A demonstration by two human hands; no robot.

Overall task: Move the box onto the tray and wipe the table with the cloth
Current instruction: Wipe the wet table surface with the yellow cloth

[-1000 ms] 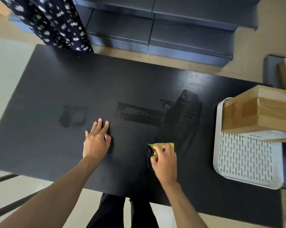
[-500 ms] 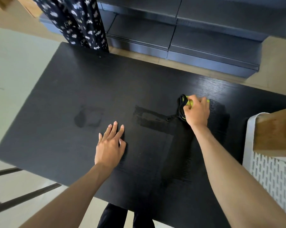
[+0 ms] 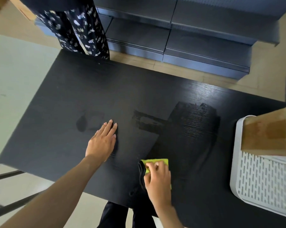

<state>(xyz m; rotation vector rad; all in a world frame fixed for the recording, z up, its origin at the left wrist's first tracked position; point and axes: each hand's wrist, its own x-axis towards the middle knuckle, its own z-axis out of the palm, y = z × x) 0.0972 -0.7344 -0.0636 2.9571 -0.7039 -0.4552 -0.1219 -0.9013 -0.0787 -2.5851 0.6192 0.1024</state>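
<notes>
With the box (image 3: 268,132) already on the tray (image 3: 236,178), the right hand (image 3: 158,178) has dragged its gripped cloth (image 3: 155,162) back nearward, widening the damp swath while the left hand (image 3: 102,142) lies flat, empty.

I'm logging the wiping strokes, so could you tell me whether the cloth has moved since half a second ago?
Yes. The cloth under the right hand came back toward the table's near edge, away from the wet streak's far end.

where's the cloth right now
In the head view the cloth lies on the table near its front edge, under the right hand, left of the tray.
</notes>
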